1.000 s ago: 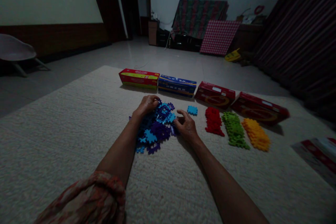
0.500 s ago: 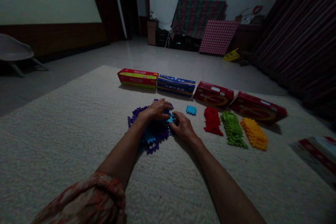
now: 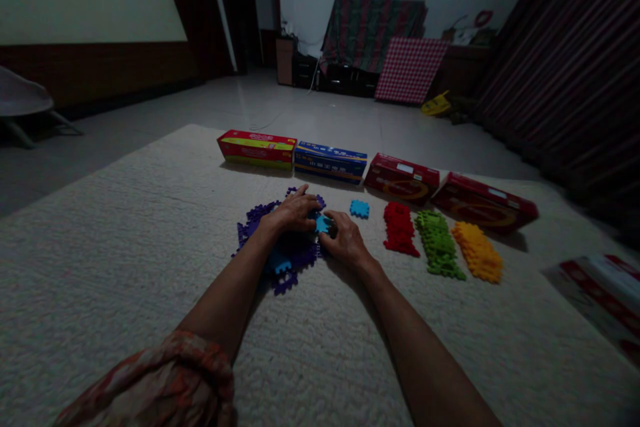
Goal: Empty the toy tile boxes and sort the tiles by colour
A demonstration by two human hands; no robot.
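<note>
My right hand curls its thumb and fingers around the edge of a light blue interlocking plastic tile with notched sides. My left hand lies over a patch of purple interlocking tiles, fingers stretched out and their tips close to that blue tile. Under the left forearm, another light blue tile shows among the purple ones. The left hand and forearm hide much of the patch. Beyond my right hand, a separate light blue tile lies on the cream quilted mat.
To the right lie piles of red tiles, green tiles and yellow tiles. Behind them stand a red-yellow box, a blue box and two dark red boxes. A red-white box sits at far right.
The whole view has shifted slightly. My left hand's fingers have flattened a little, and the blue tile between the hands shows more clearly. My right hand stays on it.
</note>
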